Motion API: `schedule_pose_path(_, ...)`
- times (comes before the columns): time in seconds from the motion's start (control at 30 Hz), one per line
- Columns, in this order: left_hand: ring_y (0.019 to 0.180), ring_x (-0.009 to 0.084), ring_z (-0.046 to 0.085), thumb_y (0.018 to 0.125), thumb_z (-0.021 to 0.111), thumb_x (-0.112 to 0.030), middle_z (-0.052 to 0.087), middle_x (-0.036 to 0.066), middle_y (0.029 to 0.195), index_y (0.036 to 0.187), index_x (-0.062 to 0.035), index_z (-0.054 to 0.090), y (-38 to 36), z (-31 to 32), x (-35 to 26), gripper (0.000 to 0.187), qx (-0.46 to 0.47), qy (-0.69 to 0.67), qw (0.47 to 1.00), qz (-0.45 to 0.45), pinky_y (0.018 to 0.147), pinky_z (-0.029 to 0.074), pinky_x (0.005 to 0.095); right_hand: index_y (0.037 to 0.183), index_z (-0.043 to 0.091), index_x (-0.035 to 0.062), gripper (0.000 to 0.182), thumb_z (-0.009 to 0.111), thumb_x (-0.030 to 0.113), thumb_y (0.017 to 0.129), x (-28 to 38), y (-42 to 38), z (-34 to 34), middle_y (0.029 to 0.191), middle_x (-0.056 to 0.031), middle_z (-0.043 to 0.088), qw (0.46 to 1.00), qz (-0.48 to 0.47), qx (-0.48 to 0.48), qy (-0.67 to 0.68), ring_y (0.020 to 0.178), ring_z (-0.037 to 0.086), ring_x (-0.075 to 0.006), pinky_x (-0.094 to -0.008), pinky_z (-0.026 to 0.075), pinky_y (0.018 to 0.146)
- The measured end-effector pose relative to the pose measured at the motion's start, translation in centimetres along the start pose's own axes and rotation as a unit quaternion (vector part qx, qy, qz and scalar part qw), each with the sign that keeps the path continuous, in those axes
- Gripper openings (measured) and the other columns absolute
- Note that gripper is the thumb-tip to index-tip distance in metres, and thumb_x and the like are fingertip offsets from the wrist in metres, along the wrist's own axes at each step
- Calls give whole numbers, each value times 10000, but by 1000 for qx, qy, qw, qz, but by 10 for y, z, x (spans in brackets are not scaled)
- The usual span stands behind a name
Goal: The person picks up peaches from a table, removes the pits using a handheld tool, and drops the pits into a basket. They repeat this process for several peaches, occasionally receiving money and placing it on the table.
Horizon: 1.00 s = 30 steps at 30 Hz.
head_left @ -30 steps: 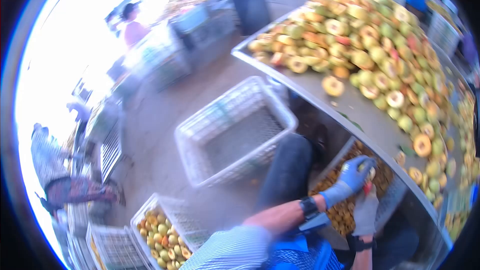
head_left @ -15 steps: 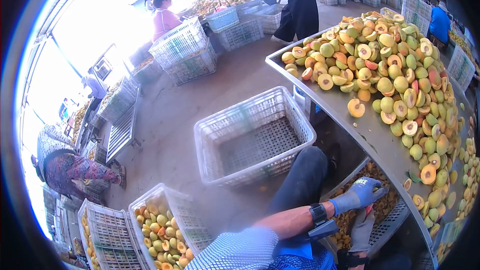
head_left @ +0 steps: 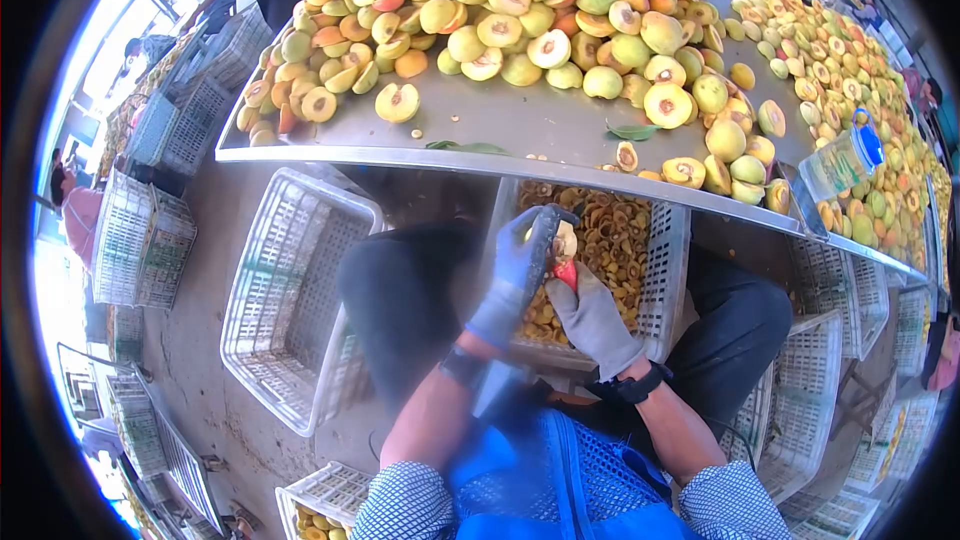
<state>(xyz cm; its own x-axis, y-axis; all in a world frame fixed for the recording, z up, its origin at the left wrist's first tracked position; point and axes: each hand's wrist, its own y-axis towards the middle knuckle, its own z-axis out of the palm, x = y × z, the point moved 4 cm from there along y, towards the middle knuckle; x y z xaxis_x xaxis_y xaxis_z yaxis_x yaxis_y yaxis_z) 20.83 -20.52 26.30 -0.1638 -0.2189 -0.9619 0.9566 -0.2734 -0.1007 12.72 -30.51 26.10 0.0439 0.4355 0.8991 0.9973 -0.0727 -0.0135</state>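
My left hand (head_left: 515, 270), in a blue-grey glove with dark fingertips, is closed on a pale-fleshed peach half (head_left: 566, 239). Close against it, my right hand (head_left: 596, 320) in a grey glove grips a small tool with a red handle (head_left: 567, 273); its working end is hidden at the fruit. Both hands are over a white crate (head_left: 678, 270) between my knees, which holds many brownish-yellow fruit scraps (head_left: 615, 225). In front, halved peaches (head_left: 500, 30) are heaped on a metal table (head_left: 350, 145).
An unfilled white crate (head_left: 300, 290) stands on the floor to my left. Another crate (head_left: 330, 490) holding fruit is at the lower left. Green leaves (head_left: 634, 131) and a blue-lidded clear container (head_left: 840, 162) lie on the table. Other people work around the hall.
My view has swung right, bringing the table to the front. Both hands now show fully above the scrap crate, with a peach half visible in the left hand.
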Motion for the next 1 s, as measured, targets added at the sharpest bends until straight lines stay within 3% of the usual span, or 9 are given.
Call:
schedule_pose_path(0.13, 751, 72, 554, 948, 555, -260, 641, 30, 813, 919, 17, 671, 8, 1, -4, 302, 76, 90, 993, -16, 703, 466, 243, 1016, 540, -21, 280, 519, 248, 940, 1, -8, -1, 779, -114, 610, 999, 22, 0, -39, 682, 569, -227, -360, 466, 657)
schedule_pose_path(0.3, 753, 82, 564, 942, 550, -226, 650, 41, 817, 926, 24, 670, 1, 8, -5, 278, 25, 134, 990, 37, 700, 468, 242, 957, 500, 63, 246, 498, 309, 970, -1, -10, 11, 635, 30, 430, 968, 86, 70, 225, 521, 402, -68, -265, 364, 458)
schedule_pose_path(0.47, 744, 99, 583, 938, 551, -220, 659, 56, 831, 927, 36, 666, 0, 5, -14, 281, 21, 101, 992, 75, 698, 481, 248, 941, 480, 100, 244, 475, 340, 980, 8, -14, 9, 615, 47, 402, 929, 168, 120, 308, 472, 346, -49, -237, 309, 419)
schedule_pose_path(0.53, 742, 114, 598, 928, 568, -214, 665, 70, 839, 925, 48, 661, 3, 5, -5, 279, 117, -32, 992, -24, 704, 494, 257, 935, 478, 103, 243, 470, 341, 982, 6, -19, 12, 612, 46, 402, 914, 197, 137, 328, 457, 338, -53, -239, 300, 412)
schedule_pose_path(0.63, 739, 125, 606, 922, 582, -218, 667, 78, 840, 924, 54, 653, 5, 4, 0, 281, 166, -36, 984, -48, 702, 500, 264, 922, 482, 97, 268, 466, 358, 983, 20, -24, 11, 592, 48, 388, 920, 177, 122, 327, 444, 332, -53, -236, 284, 403)
schedule_pose_path(0.7, 736, 128, 609, 920, 585, -223, 668, 80, 838, 926, 53, 650, 3, 5, -4, 284, 158, -2, 987, -37, 700, 502, 268, 910, 494, 85, 297, 462, 371, 984, 30, -30, 7, 570, 51, 372, 857, 269, 124, 422, 433, 324, -52, -237, 276, 395)
schedule_pose_path(0.8, 741, 128, 614, 921, 567, -220, 671, 85, 833, 928, 49, 653, -3, 12, -13, 283, 123, 54, 991, 18, 705, 504, 267, 899, 504, 75, 325, 467, 387, 981, 36, -33, 4, 559, 62, 366, 825, 283, 146, 467, 419, 322, -49, -235, 277, 388)
schedule_pose_path(0.93, 724, 144, 623, 913, 592, -275, 664, 94, 815, 907, 50, 644, -3, 13, -14, 329, 89, 39, 994, 41, 687, 510, 280, 886, 505, 96, 319, 477, 400, 975, 32, -27, 2, 557, 75, 368, 875, 243, 133, 396, 406, 322, -45, -226, 276, 377)
schedule_pose_path(1.0, 719, 150, 625, 913, 583, -312, 661, 98, 808, 896, 51, 642, -1, 10, -7, 368, 148, -29, 989, -10, 680, 511, 281, 869, 503, 118, 318, 477, 419, 970, 34, -32, 7, 550, 86, 365, 791, 232, 203, 529, 390, 317, -43, -222, 274, 361)
